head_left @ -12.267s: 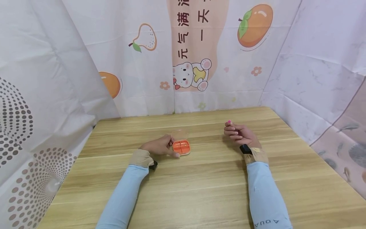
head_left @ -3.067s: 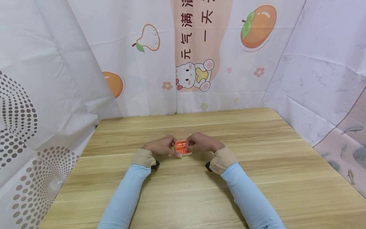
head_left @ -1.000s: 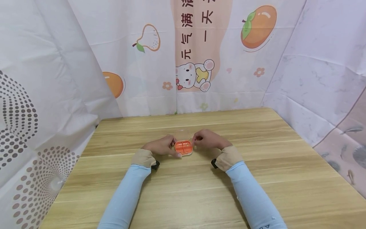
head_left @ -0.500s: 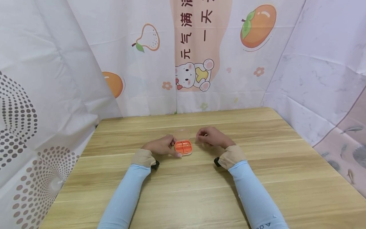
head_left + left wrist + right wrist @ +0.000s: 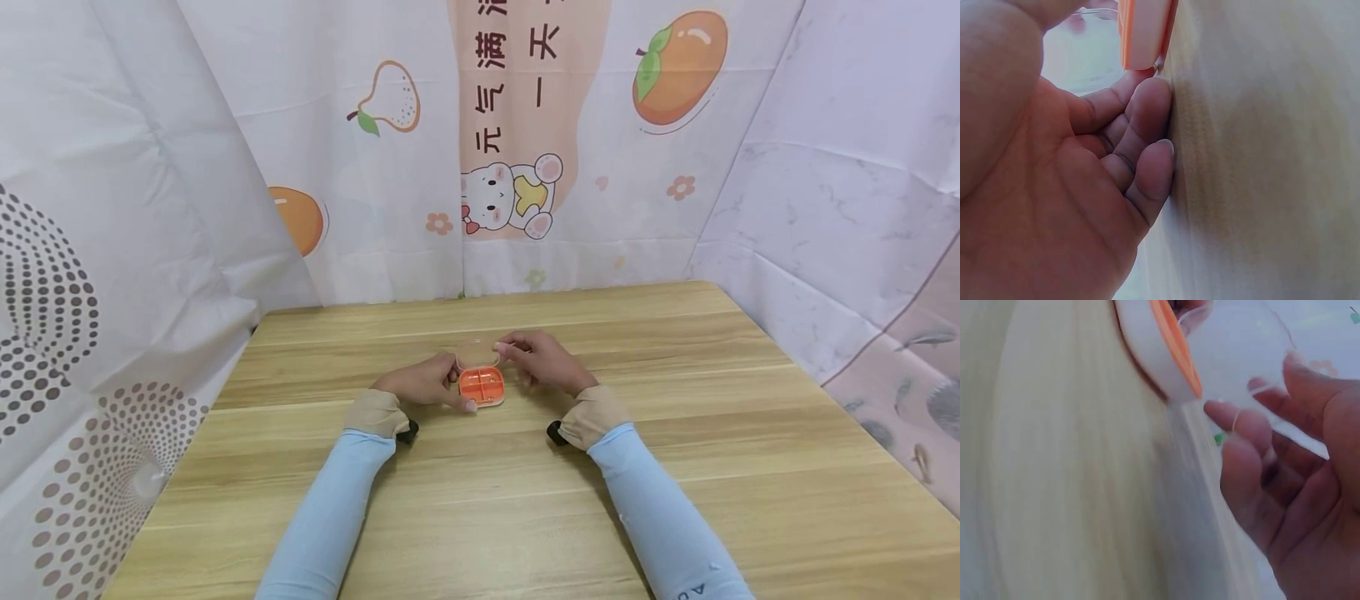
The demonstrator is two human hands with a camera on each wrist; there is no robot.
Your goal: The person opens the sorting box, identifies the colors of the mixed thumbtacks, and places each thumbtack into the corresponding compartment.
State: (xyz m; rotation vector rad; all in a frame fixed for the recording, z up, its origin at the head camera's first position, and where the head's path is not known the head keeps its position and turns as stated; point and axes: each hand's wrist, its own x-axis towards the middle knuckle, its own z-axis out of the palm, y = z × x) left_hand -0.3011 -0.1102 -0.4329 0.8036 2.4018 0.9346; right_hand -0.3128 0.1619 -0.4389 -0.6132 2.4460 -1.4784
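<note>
A small orange pill box (image 5: 481,387) with divided compartments lies on the wooden table (image 5: 525,500), its clear lid (image 5: 477,352) raised at the far side. My left hand (image 5: 423,385) grips the box from the left, thumb along its near edge. In the left wrist view the curled fingers of the left hand (image 5: 1141,144) rest against the table below the box (image 5: 1144,31). My right hand (image 5: 542,360) reaches in from the right. Its thumb and fingertips hold the lid's right edge. The right wrist view shows the right hand (image 5: 1291,487) against the clear lid (image 5: 1241,356), beside the box rim (image 5: 1175,344).
Printed fabric sheets wall the table on the left, back and right (image 5: 517,192). Light blue sleeves (image 5: 330,508) cover both forearms, which reach in from the near edge. Bare wood surrounds the box on all sides.
The right hand, which had drawn a little to the right of the box half a second ago, has come back left to the lid. The left hand and box have not moved.
</note>
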